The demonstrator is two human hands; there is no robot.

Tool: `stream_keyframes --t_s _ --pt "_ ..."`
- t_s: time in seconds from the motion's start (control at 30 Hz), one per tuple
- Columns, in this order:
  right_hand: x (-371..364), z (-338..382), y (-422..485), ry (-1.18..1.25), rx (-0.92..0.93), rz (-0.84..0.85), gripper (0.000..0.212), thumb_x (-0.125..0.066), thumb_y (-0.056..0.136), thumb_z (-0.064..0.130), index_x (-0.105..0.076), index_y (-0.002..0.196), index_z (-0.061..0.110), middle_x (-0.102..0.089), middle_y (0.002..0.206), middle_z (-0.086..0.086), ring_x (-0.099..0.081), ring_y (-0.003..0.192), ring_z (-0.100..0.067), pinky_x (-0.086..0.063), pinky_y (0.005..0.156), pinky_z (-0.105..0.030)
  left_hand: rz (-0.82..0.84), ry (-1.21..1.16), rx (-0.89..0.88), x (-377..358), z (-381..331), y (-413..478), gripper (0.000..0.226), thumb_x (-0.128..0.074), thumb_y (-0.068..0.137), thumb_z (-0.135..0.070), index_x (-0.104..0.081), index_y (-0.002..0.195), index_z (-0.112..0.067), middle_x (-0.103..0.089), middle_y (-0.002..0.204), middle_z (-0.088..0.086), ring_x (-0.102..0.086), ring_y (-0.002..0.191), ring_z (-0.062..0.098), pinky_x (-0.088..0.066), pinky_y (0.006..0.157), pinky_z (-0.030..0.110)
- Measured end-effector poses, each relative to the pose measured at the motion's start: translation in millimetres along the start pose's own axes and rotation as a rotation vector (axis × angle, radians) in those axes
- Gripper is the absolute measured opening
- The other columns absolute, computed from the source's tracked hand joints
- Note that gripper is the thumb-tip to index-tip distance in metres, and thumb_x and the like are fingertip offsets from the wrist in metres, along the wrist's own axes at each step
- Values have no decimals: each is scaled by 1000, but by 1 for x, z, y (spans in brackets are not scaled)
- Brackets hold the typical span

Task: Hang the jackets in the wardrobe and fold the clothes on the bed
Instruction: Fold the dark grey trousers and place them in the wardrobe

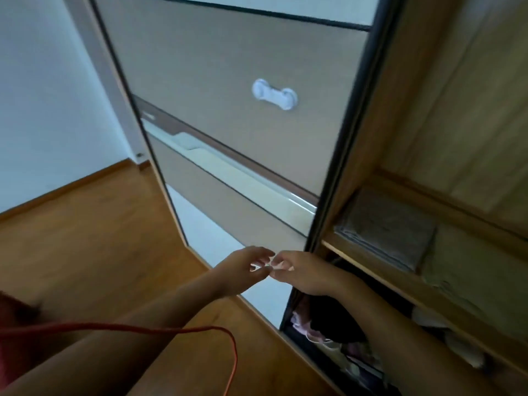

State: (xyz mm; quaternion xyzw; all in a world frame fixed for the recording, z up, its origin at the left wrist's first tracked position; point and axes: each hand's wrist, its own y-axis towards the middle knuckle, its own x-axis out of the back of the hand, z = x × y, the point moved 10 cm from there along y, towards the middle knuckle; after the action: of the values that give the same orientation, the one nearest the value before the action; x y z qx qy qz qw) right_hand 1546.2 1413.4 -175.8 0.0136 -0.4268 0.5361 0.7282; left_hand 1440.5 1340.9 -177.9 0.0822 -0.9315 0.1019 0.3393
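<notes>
My left hand (pixel 243 270) and my right hand (pixel 303 271) meet fingertip to fingertip low in front of the wardrobe's sliding door (pixel 228 90). Between them is a small pale thing (pixel 275 265) that both seem to pinch; it is too blurred to name. The open wardrobe section (pixel 428 195) is on the right, with folded grey cloth (pixel 385 227) on a wooden shelf (pixel 380 278). Below my right forearm lies a dark heap of clothes (pixel 331 321) in the wardrobe's bottom. No jacket, hanger or bed is in view.
A white child-lock latch (pixel 275 94) sticks to the beige door panel, and a long pale handle (pixel 243 175) runs across it. A red cord (pixel 171 328) loops over the wooden floor (pixel 85 238). A white wall (pixel 43 95) stands at the left.
</notes>
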Motion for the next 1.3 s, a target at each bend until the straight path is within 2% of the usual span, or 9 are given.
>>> stream_keyframes --t_s 0.27,0.37,0.53,0.63,0.8,1.0,1.13,1.2,1.3 --pt "-107 223 50 -204 304 148 44 -54 103 49 -52 142 30 -61 136 4 -59 115 -16 -46 87 -27 -274 82 218 158 105 -153 33 -56 98 -26 -62 131 -22 -67 121 -5 -64 106 7 -55 96 33" --pt "-135 304 69 -254 436 187 41 -54 102 48 -55 139 31 -62 128 6 -60 109 -13 -47 80 -24 -381 109 299 219 133 -202 32 -58 98 -25 -64 130 -22 -68 120 -4 -64 107 9 -54 96 33" --pt "-175 412 115 -364 575 240 37 -58 99 48 -60 132 30 -66 123 5 -63 107 -16 -54 89 -32 -508 140 436 304 177 -262 35 -57 100 -28 -61 134 -21 -67 121 -2 -62 110 12 -52 97 33" --pt "-190 462 154 -427 622 256 37 -60 100 44 -61 131 26 -67 124 2 -64 107 -17 -54 93 -35 -575 173 528 354 218 -289 39 -58 100 -31 -57 138 -22 -66 122 -3 -63 108 12 -54 98 37" --pt "-202 533 238 -524 702 256 37 -58 98 55 -60 128 33 -66 123 6 -63 103 -13 -56 93 -39 -684 182 675 435 277 -323 41 -60 99 -32 -55 139 -24 -63 126 -4 -62 110 10 -55 96 36" --pt "-200 625 329 -589 801 282 41 -54 99 56 -58 133 33 -63 124 9 -60 96 -6 -54 82 -28 -744 191 859 519 344 -337 41 -58 99 -36 -55 139 -26 -62 129 -6 -63 108 11 -54 94 34" --pt "-206 683 384 -629 855 300 38 -54 101 52 -57 133 31 -60 117 10 -55 88 -1 -42 65 -20 -824 147 905 566 383 -343 42 -58 99 -37 -54 140 -27 -61 131 -6 -63 107 8 -56 90 29" --pt "-216 706 408 -647 874 316 38 -56 100 52 -58 132 32 -63 121 8 -59 96 -7 -47 73 -24 -846 119 924 584 402 -347 42 -59 99 -36 -54 140 -26 -61 130 -5 -64 106 7 -56 87 26" --pt "-237 740 446 -690 889 336 38 -56 99 55 -59 130 34 -64 120 9 -61 101 -9 -53 85 -30 -877 115 959 617 438 -355 41 -59 99 -36 -55 139 -26 -62 131 -3 -64 106 9 -56 90 30"
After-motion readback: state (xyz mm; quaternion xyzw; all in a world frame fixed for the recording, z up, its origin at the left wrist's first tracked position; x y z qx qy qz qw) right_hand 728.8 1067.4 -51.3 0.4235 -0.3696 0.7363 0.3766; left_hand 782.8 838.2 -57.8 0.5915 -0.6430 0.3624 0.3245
